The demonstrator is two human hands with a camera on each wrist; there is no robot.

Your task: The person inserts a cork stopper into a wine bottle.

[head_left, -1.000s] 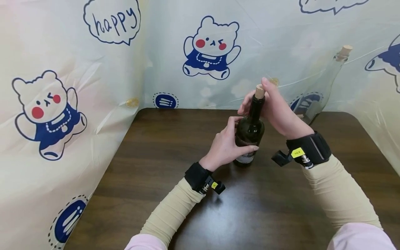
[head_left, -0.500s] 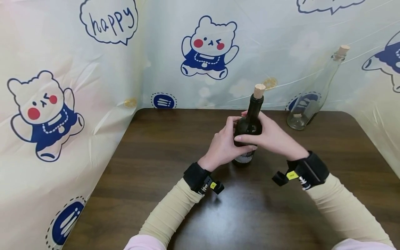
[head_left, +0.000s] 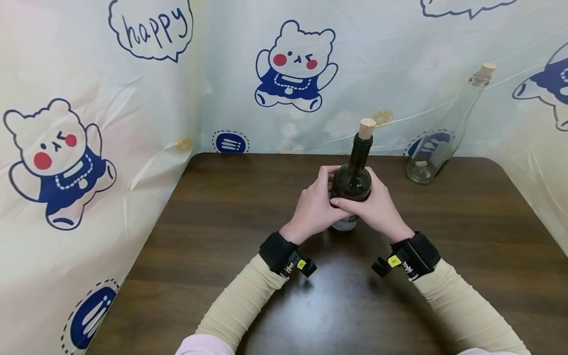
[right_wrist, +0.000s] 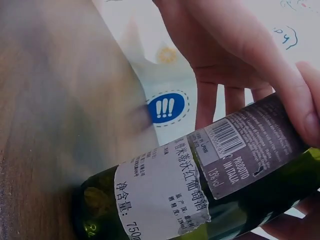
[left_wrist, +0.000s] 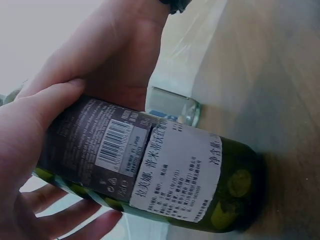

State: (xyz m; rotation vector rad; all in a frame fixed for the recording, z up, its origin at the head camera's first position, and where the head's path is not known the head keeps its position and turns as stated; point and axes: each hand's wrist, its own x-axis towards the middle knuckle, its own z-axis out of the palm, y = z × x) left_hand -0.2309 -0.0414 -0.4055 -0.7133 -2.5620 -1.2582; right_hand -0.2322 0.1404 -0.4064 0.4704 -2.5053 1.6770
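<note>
A dark green wine bottle [head_left: 352,183] stands on the table in the head view, a pale cork [head_left: 367,128] in its mouth. My left hand [head_left: 314,209] grips its body from the left. From the right, my right hand [head_left: 380,206] holds it too, thumb across the front and over the left thumb. The fingers behind the glass are mostly hidden in the head view. Both wrist views show a dark back label [left_wrist: 102,142] with a barcode and a white label [right_wrist: 155,192] with printed characters, close to the base.
A clear glass bottle [head_left: 443,140] with its own cork [head_left: 487,70] stands at the table's back right. Behind the dark wooden table [head_left: 213,217] hangs a sheet [head_left: 230,79] printed with cartoon bears.
My right hand has come down from beside the cork and neck to the bottle's body and now holds it. My left hand has kept its grip, and the bottle stays in place.
</note>
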